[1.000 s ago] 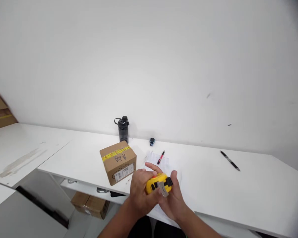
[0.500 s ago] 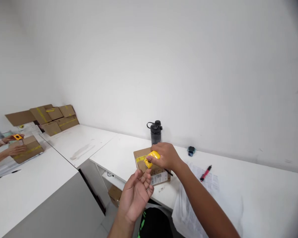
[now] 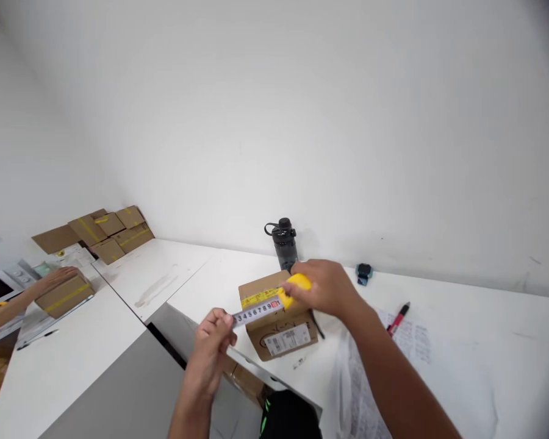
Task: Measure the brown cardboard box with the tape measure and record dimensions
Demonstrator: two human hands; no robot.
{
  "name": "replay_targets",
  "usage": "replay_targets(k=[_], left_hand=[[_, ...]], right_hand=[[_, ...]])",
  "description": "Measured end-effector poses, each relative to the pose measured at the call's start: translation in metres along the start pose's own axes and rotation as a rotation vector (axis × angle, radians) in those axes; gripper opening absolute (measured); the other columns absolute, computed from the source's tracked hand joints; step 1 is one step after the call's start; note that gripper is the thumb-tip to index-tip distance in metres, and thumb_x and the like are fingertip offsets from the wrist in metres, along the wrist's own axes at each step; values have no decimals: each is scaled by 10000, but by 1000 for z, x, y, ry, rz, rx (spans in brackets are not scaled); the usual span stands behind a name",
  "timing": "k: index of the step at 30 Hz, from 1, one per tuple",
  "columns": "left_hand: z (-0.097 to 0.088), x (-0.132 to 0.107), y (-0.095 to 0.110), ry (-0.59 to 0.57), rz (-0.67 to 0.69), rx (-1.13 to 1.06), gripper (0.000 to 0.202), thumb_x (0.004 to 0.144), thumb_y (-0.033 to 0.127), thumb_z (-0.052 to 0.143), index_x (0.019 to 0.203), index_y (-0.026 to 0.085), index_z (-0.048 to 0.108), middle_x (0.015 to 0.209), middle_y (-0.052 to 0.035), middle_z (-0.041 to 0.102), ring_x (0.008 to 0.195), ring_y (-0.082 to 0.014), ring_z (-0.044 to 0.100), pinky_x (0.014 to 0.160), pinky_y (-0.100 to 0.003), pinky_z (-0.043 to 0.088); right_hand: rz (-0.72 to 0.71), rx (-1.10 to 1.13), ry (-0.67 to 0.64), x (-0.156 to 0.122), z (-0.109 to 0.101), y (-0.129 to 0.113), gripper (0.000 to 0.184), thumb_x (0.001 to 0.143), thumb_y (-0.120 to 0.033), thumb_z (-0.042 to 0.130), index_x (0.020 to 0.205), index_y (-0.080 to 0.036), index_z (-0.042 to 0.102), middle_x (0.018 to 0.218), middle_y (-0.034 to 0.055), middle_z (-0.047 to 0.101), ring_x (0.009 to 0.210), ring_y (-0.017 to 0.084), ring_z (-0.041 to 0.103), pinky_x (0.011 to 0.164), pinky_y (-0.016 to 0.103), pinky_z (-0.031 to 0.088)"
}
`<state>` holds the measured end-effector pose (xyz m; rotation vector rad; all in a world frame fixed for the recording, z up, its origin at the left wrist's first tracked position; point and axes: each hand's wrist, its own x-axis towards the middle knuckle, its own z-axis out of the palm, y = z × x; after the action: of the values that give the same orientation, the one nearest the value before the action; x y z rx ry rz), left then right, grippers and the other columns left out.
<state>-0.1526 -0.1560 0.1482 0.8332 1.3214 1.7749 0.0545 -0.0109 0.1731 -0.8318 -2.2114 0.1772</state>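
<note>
My right hand (image 3: 327, 288) is closed around the yellow case of a tape measure (image 3: 296, 289). Its white blade (image 3: 258, 310), marked with black numbers, is drawn out to the left. At the blade's free end, my left hand (image 3: 214, 341) pinches it between thumb and fingers. Below and behind the blade, a small cardboard box (image 3: 260, 341) with yellow tape and a white label (image 3: 287, 339) sits on the white table (image 3: 229, 263). The blade hides part of the box top.
Behind the box stands a dark water bottle (image 3: 284, 244). Rightward lie a watch (image 3: 363, 274), a red pen (image 3: 398, 319) and printed paper (image 3: 412, 338). Stacked cardboard boxes (image 3: 114, 228) are at the far left, where a co-worker's arm (image 3: 32, 296) reaches over another box (image 3: 66, 297).
My left hand has taken the tape's end and pulled the blade out leftward. My right hand with the case has shifted slightly right. The co-worker's hands have moved.
</note>
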Motion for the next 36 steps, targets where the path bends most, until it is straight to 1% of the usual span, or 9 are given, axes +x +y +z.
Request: replay_targets(k=[3, 6, 9, 12, 14, 18, 22, 29, 36], left_hand=[[-13, 26, 1, 81, 88, 220, 357, 642, 421, 787, 650, 170, 532, 516, 67, 427, 495, -62, 346, 514, -194, 332], [-19, 53, -15, 50, 101, 405, 414, 650, 487, 742, 577, 174, 481, 534, 47, 451, 511, -77, 374, 515, -217, 315], [-19, 70, -36, 43, -3, 500, 447, 666, 554, 696, 599, 184, 455, 554, 46, 451, 500, -85, 389, 522, -236, 324], [-14, 74, -50, 147, -100, 440, 494, 653, 561, 716, 892, 187, 498, 746, 5, 564, 612, -119, 522, 591, -252, 400], [-8, 72, -54, 157, -154, 334, 679, 653, 541, 737, 1142, 209, 402, 940, -48, 603, 770, -156, 597, 666, -277, 449], [2, 64, -57, 138, -147, 281, 780, 693, 520, 725, 1261, 222, 281, 1127, -115, 563, 964, -196, 604, 734, -287, 465], [4, 61, -61, 170, -123, 292, 731, 692, 546, 714, 1217, 231, 315, 1133, -108, 558, 968, -199, 601, 738, -287, 458], [2, 58, -60, 60, -1, 592, 447, 790, 637, 511, 758, 193, 469, 778, -24, 564, 771, -181, 546, 685, -289, 415], [-15, 65, -44, -54, 46, 805, 394, 841, 518, 429, 607, 203, 453, 597, 6, 493, 574, -151, 453, 572, -285, 365]], right_hand=[[331, -71, -168, 4, -8, 22, 528, 854, -664, 342, 746, -228, 621, 629, 31, 620, 591, 177, 540, 540, 259, 260], [463, -146, -166, 10, -1, 40, 525, 834, -679, 362, 795, -226, 626, 667, 47, 631, 618, 196, 557, 540, 267, 263], [461, -145, -145, 14, 10, 54, 518, 833, -677, 376, 773, -224, 618, 673, 42, 634, 635, 194, 563, 537, 266, 261], [386, -78, -103, 16, 18, 63, 531, 822, -695, 398, 737, -222, 622, 705, 33, 648, 679, 188, 577, 542, 262, 269], [325, -25, -85, 16, 22, 64, 539, 820, -703, 407, 734, -223, 638, 737, 31, 659, 715, 188, 588, 556, 261, 285], [260, -3, -72, 17, 27, 61, 515, 827, -684, 429, 777, -233, 672, 788, 35, 672, 750, 195, 598, 575, 266, 310], [262, 12, -81, 18, 29, 59, 517, 854, -666, 398, 842, -229, 675, 844, 51, 682, 800, 209, 613, 612, 279, 357], [266, 191, -170, 7, 25, 66, 700, 771, -626, 580, 1342, -237, 465, 1281, 102, 574, 1070, 268, 583, 804, 326, 434], [199, 249, -154, 5, 14, 56, 548, 747, -496, 663, 1227, -258, 547, 1236, 62, 592, 1052, 252, 591, 828, 348, 458]])
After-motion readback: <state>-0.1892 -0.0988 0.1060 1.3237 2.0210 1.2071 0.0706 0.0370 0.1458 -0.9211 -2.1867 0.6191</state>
